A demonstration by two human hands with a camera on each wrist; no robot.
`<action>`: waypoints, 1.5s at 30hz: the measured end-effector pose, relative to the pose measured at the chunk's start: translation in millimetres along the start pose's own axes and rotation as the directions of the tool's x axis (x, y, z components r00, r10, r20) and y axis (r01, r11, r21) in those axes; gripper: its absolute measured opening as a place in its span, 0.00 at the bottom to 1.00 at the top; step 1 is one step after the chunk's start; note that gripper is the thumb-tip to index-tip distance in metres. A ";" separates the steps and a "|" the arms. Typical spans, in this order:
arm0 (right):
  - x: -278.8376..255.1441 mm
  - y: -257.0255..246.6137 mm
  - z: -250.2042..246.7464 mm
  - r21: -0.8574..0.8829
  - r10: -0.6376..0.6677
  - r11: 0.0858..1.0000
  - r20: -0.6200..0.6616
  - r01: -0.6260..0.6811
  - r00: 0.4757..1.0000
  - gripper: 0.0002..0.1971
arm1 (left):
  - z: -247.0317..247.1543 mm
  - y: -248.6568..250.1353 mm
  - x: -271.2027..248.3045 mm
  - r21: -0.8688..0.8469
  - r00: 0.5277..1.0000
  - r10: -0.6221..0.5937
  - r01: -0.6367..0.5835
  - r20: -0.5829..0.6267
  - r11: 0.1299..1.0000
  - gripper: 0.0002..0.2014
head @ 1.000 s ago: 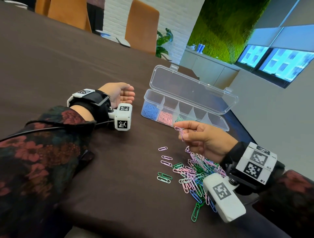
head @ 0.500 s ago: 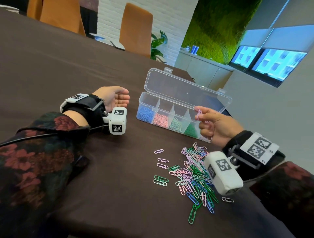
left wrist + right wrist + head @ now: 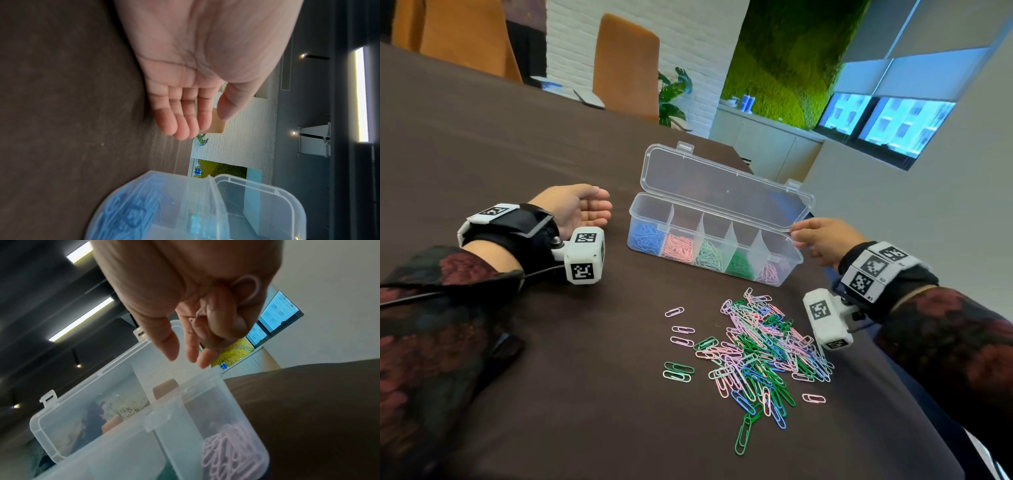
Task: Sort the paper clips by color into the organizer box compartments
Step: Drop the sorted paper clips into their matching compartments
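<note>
Lilac clip [image 3: 194, 318] pinched in right hand [image 3: 822, 240] over right end of open box [image 3: 714, 255], mixed clip pile [image 3: 760, 349] near on table [image 3: 482, 154]; left hand [image 3: 578, 209] relaxed, spread, empty, left of box.

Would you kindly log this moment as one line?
right hand: over box lilac end, pinching clip | left hand: idle on table

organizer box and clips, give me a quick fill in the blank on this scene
1. The box lid stands ____.
2. The compartment nearest the left hand holds ____ clips.
3. The right hand is over the compartment of ____ clips.
4. The unsorted pile lies on the ____.

Missing: open; blue; lilac; table
</note>
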State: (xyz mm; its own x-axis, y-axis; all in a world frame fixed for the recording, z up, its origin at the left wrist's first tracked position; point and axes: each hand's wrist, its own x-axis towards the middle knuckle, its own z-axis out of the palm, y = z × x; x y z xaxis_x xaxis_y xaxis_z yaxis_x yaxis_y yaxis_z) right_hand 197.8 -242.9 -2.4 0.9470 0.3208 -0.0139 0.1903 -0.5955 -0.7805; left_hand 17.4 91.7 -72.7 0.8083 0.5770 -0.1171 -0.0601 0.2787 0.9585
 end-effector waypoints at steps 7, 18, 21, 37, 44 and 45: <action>15.8 -5.1 12.7 0.729 0.161 0.677 -0.009 -0.104 0.987 0.10 | -1.8 0.2 2.3 -0.009 1.000 -0.001 0.001 0.006 1.000 0.11; 8.1 -7.2 19.6 0.865 0.103 0.500 -0.114 0.048 0.988 0.13 | -0.4 0.7 1.9 -0.020 1.000 -0.008 0.008 -0.001 1.000 0.11; 2.0 -6.0 17.9 0.870 0.056 0.482 -0.153 0.108 0.987 0.12 | 0.5 0.8 0.2 -0.017 1.000 -0.007 0.007 -0.004 1.000 0.11; -93.4 -57.4 125.0 -0.392 -0.235 0.461 0.811 0.796 0.535 0.13 | 3.0 2.3 -6.8 -0.013 1.000 -0.011 0.011 -0.020 1.000 0.11; -102.1 -61.3 111.7 -0.425 -0.125 0.483 0.832 0.766 0.540 0.10 | 4.2 3.2 -6.4 -0.012 1.000 -0.015 0.015 -0.015 1.000 0.11; -106.8 -59.1 110.2 -0.422 -0.118 0.495 0.833 0.759 0.540 0.12 | 4.3 3.2 -6.3 -0.013 1.000 -0.016 0.015 -0.015 1.000 0.11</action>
State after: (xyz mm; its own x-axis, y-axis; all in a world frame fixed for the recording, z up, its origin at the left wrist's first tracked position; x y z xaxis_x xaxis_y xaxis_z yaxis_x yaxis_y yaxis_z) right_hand 57.0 -160.8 -23.7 0.2734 0.8572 -0.4364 0.9226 -0.3620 -0.1330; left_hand 14.6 85.6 -67.8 0.8004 0.5839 -0.1358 -0.0552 0.2974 0.9532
